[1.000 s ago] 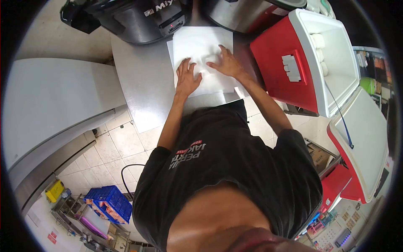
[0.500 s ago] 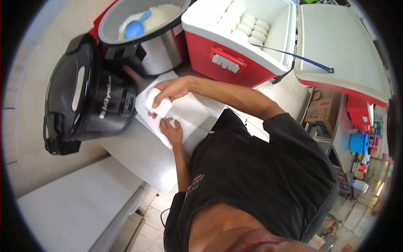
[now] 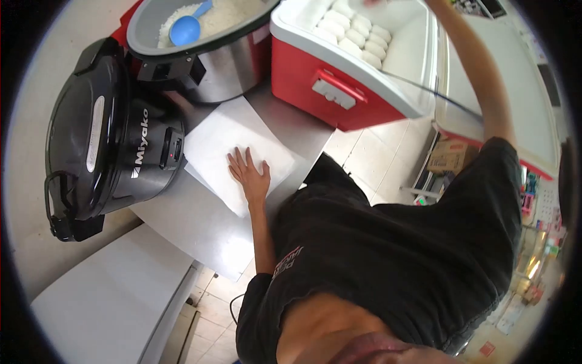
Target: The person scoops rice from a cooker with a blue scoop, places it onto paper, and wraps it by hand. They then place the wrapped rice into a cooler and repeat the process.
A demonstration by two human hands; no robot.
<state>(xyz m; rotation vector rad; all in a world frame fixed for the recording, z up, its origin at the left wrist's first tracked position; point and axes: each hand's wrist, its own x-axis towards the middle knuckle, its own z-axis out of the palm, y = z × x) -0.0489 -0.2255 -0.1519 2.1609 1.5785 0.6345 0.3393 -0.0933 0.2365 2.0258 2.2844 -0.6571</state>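
Note:
My left hand (image 3: 250,177) lies flat with spread fingers on a stack of white paper sheets (image 3: 221,136) on the metal table. My right arm stretches up over the red and white cooler box (image 3: 315,82). Only a blurred bit of my right hand (image 3: 376,2) shows at the top edge, above the cooler's opening, so its fingers and anything in them are hidden. Inside the cooler, several white wrapped bundles (image 3: 357,37) lie in rows.
Left of the cooler stands an open pot of white rice (image 3: 227,21) with a blue scoop (image 3: 185,30) in it. A black Miyako rice cooker (image 3: 142,145) sits beside the paper. The cooler's lid (image 3: 503,91) hangs open, held by a strap. A metal table edge (image 3: 312,155) runs near my body.
My right hand has gone from the paper, where it held a white wrapped bundle, up to the cooler. My left hand has flattened out on the paper. The view has shifted slightly.

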